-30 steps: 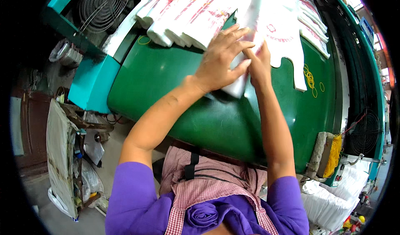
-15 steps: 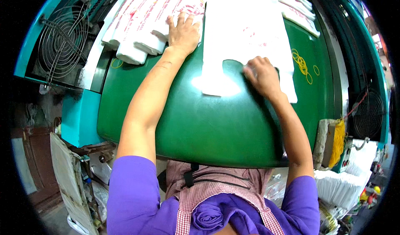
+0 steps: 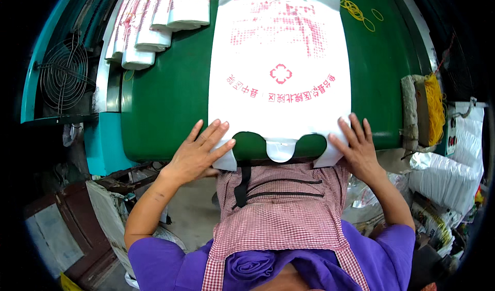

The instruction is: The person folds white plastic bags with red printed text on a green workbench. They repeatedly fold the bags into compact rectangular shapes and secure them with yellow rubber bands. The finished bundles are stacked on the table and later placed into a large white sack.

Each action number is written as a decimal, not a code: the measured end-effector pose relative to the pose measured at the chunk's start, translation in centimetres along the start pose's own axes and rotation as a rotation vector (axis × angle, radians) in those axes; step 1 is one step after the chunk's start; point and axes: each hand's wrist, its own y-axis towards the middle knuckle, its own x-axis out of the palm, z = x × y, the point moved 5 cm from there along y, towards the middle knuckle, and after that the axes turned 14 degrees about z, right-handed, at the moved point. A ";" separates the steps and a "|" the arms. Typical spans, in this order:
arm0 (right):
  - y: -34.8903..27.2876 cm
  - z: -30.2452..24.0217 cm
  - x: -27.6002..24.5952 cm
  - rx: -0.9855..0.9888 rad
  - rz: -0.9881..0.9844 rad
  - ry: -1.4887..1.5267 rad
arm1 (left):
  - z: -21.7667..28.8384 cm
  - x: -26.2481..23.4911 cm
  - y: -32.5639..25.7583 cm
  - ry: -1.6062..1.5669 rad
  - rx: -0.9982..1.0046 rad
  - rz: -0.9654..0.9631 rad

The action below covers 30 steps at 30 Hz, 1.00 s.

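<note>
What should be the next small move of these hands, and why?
Perhaps the left hand should fold the left side of the white plastic T-shirt bag inward: the bag lies spread out, that hand and the right hand touch its handles, and the folded bag bundles at upper left look much narrower.

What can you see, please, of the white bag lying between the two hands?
The white bag looks like thin plastic; one layer or several is unclear. It lies flat, with blotchy red print at the far end, a red flower-like emblem and a curved line of characters. Its near edge has two rounded cutouts, a tab between them and a strip either side, reaching past the front of the green table. The left hand and right hand touch those strips.
</note>
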 end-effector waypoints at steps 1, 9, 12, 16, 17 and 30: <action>0.0 0.1 0.0 0.063 0.028 0.013 | -0.1 0.1 -0.3 0.109 0.058 0.003; 0.7 -0.2 -3.2 0.068 0.167 0.511 | -1.9 -2.9 3.0 -0.464 -0.114 0.358; 4.9 0.8 -3.5 0.037 0.160 0.848 | -3.0 -2.8 9.1 -0.746 -0.501 0.263; 12.9 0.4 -1.3 0.513 0.132 0.938 | -1.8 -0.3 16.1 -0.221 -0.278 0.229; 14.4 0.3 0.0 0.523 0.030 0.857 | -1.8 0.3 16.4 -0.092 -0.313 0.138; 14.6 2.7 -0.5 0.243 0.085 0.393 | 1.3 -1.9 13.8 -0.390 -0.198 0.431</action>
